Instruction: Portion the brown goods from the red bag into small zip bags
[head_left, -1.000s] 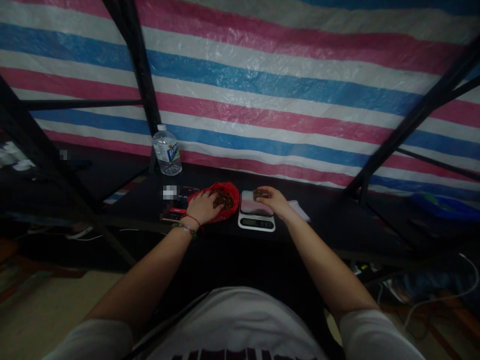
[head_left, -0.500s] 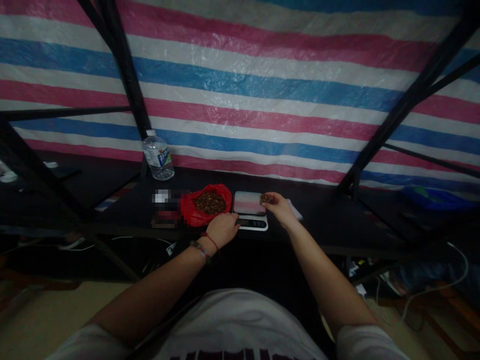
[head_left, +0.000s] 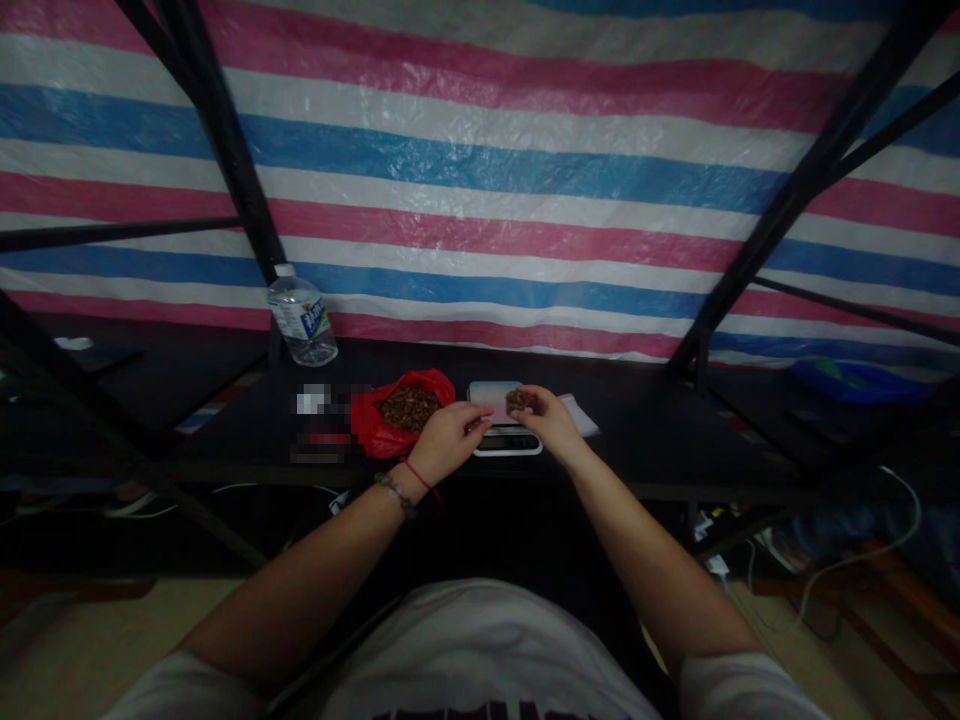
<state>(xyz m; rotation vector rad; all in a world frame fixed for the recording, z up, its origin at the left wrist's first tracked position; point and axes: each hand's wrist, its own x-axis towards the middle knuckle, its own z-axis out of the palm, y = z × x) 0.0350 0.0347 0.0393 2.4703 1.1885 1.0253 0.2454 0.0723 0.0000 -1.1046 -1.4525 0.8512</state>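
Observation:
My right hand [head_left: 547, 417] grips a small clear container [head_left: 516, 403] with brown bits in it, above the right part of the kitchen scale's plate. The digital kitchen scale [head_left: 510, 443] has a pale plate and a dark display panel at its front. My left hand [head_left: 452, 437] reaches over the scale's left edge, fingers stretched out and thumb apart, with nothing visible in it. Just left of that hand, a red plastic bag [head_left: 367, 425] stands open, full of small brown pieces [head_left: 409, 407] whose kind I cannot make out.
A clear plastic bottle [head_left: 304, 320] stands at the back left of the black table [head_left: 637, 430]. White paper or a bag [head_left: 580, 415] lies right of the scale. Black metal posts [head_left: 232, 150] frame the table before a striped sheet [head_left: 480, 190]. A blue tray [head_left: 855, 380] is far right.
My right hand has brought the small container left, further over the scale plate. My left hand has lifted off the scale's front left corner and moved slightly up and forward.

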